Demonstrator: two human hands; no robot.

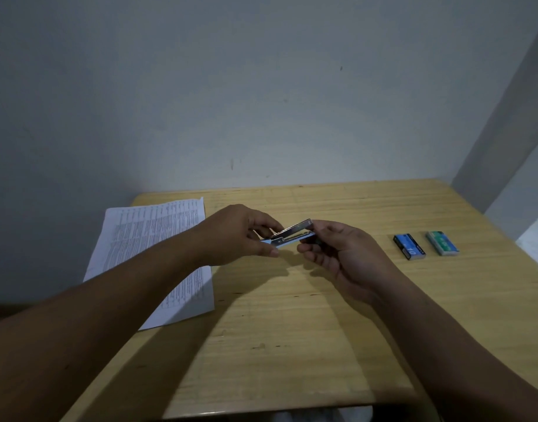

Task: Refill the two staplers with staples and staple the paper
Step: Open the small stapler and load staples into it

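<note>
A small metal stapler (292, 234) hangs above the middle of the wooden table (292, 324), its top arm tilted up and open. My left hand (235, 236) grips its left end from above. My right hand (337, 254) pinches its right end, palm turned up. Printed paper sheets (152, 239) lie at the table's left, partly under my left forearm and overhanging the edge. A blue staple box (409, 246) and a green staple box (442, 243) lie side by side at the right. Only one stapler shows.
A plain grey wall rises right behind the table. The table's rounded near edge runs along the bottom. A lighter wall strip and a bright floor area lie off the table's right side.
</note>
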